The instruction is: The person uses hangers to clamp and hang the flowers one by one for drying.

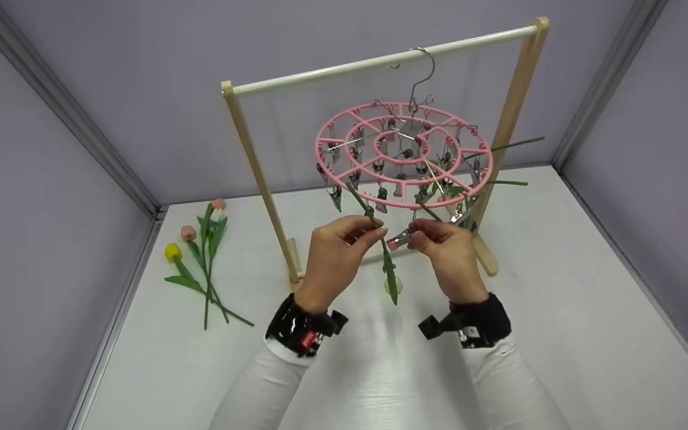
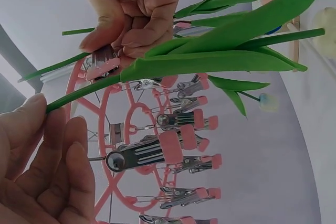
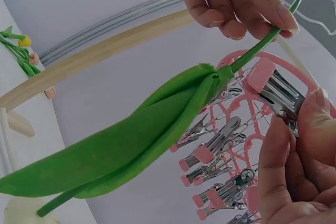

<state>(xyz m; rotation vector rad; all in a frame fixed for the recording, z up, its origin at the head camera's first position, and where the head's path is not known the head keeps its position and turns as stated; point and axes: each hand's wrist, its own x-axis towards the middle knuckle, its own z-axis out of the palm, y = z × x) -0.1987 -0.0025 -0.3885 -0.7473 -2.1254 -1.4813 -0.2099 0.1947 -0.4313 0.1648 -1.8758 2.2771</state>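
My left hand (image 1: 335,254) pinches the stem of an artificial tulip (image 1: 390,278) between thumb and fingertips. Its pale bloom points down, and green leaves (image 3: 121,140) spread along the stem. My right hand (image 1: 448,254) grips a metal clip (image 3: 281,95) with pink tips by its handle end. In the right wrist view the clip's tips are close beside the stem; whether they touch it I cannot tell. The clip belongs to a round pink hanger (image 1: 404,205) carrying several such clips. Behind my right hand, other tulips hang at the hanger's right side, their stems (image 1: 518,142) sticking out.
The hanger hooks over the white bar (image 1: 320,74) of a stand with wooden legs (image 1: 260,179). Several tulips, yellow (image 1: 173,252), pink (image 1: 188,233) and white (image 1: 218,215), lie on the left of the white table (image 1: 159,370). Grey panels (image 1: 39,197) enclose the table.
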